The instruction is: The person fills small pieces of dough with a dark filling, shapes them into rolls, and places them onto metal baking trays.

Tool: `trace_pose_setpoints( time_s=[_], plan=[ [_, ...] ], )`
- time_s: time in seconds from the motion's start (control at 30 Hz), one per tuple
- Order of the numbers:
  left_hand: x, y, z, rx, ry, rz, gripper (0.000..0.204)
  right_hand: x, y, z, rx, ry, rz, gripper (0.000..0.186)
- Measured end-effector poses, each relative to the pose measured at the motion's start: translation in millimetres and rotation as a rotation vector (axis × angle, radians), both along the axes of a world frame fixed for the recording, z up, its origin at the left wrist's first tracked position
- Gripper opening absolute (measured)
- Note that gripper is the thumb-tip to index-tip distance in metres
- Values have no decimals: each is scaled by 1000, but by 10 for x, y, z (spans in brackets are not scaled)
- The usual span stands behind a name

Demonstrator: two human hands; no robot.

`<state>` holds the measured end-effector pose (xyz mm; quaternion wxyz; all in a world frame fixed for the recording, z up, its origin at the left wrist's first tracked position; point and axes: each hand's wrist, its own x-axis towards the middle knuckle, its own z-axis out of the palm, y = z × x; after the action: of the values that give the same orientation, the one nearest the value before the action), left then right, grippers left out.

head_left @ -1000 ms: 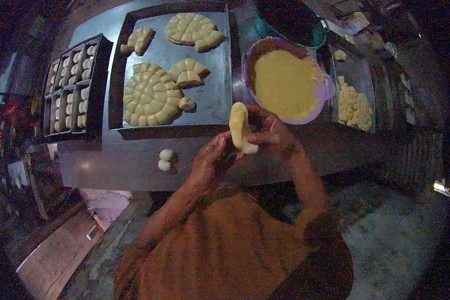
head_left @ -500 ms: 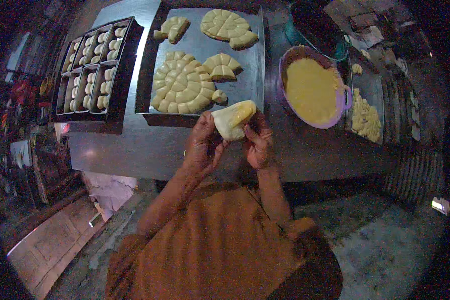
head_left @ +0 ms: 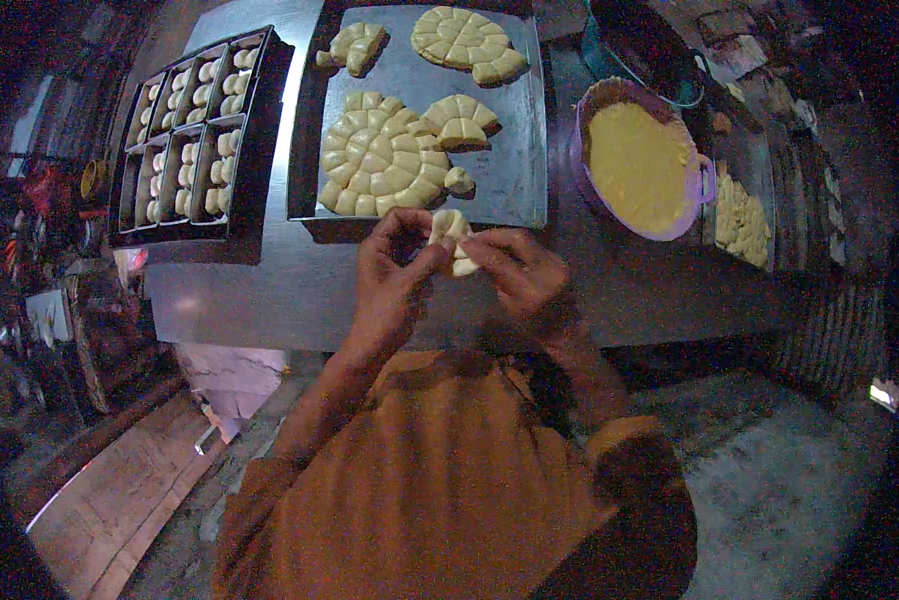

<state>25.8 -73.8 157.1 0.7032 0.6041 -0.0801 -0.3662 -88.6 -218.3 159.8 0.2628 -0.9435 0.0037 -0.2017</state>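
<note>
Pinching dough piece (head_left: 456, 246) in grip of left hand (head_left: 394, 268) and right hand (head_left: 526, 276); marks (head_left: 484, 162) on tray (head_left: 519, 125) unreadable.

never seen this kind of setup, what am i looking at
No machine here: a person works bare-handed, filmed by a wide fisheye camera worn on the head and looking down, so straight edges bend. The left hand and right hand hold a small, pale, soft-looking dough piece between them. On the smooth dark table, a shallow grey metal tray carries pale segmented dough shapes. Left of it, a dark divided rectangular pan holds pale rounded pieces; to the right, a purple basin holds a yellow mass.
</note>
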Motion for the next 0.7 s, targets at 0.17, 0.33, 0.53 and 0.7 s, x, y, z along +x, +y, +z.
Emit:
trace_pose_setpoints(
  time_s=[0.17, 0.33, 0.53, 0.7],
  plan=[
    [61, 151, 112, 55, -3, -235, 16, 212, -227, 223, 375, 137, 68, 35],
    [111, 234, 84, -21, -58, -392, 18, 208, -320, 281, 687, 407, 141, 26],
    [169, 128, 0, -98, 419, -50, 28, 197, -245, 340, 401, 105, 131, 21],
    [197, 209, -276, -222, 603, -255, 31, 217, -75, 205, 224, -136, 169, 33]
  ],
)
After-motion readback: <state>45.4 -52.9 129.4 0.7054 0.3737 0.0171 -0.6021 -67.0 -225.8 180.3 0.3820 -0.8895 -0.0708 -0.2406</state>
